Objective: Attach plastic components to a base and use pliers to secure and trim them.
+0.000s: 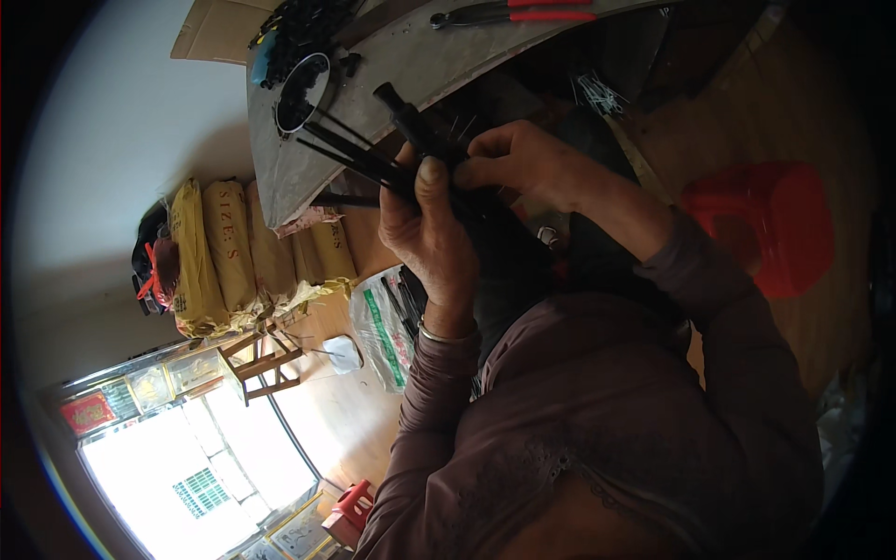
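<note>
My left hand (431,233) is closed around a bundle of thin black rods (350,154) that fan out to the upper left, over the edge of a grey metal worktable (429,51). My right hand (523,163) pinches the same bundle from the right, its fingertips meeting my left thumb beside a thicker black piece (401,107) that sticks up from the bundle. Both forearms wear mauve sleeves, and a thin bracelet sits on my left wrist.
On the table lie a round dish of small black parts (301,91), a heap of black pieces (299,28) and red-handled pliers (523,13). Yellow wrapped packages (229,252) stand by the wall. A clear plastic bag (387,327), a wooden stool (266,359) and a red plastic stool (770,224) stand on the floor.
</note>
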Demonstrator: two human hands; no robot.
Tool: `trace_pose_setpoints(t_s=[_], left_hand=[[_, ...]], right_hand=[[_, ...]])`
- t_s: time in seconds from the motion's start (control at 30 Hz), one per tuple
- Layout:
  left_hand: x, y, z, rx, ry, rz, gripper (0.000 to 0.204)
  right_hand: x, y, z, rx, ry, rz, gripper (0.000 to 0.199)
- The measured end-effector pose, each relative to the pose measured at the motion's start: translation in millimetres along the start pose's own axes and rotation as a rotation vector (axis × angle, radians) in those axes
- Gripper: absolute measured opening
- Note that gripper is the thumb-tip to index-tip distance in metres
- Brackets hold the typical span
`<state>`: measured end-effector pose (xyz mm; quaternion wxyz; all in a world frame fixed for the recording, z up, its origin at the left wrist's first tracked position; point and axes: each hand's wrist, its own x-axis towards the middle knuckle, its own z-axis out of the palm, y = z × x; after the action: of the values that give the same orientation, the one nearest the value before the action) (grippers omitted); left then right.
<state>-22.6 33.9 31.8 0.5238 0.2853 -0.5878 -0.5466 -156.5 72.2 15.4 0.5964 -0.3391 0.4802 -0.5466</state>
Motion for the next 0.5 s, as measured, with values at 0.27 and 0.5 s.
trace_pose_setpoints(t_s=[0.27, 0.5], left_hand=[[5, 10, -5, 0.097, -0.033, -0.098, 0.034], [16, 23, -7, 0.301, -0.096, -0.094, 0.03]], right_hand=[[-2, 0, 7, -0.079, 0.05, -0.05, 0.019], [-4, 1, 7, -0.179, 0.082, -0.176, 0.02]])
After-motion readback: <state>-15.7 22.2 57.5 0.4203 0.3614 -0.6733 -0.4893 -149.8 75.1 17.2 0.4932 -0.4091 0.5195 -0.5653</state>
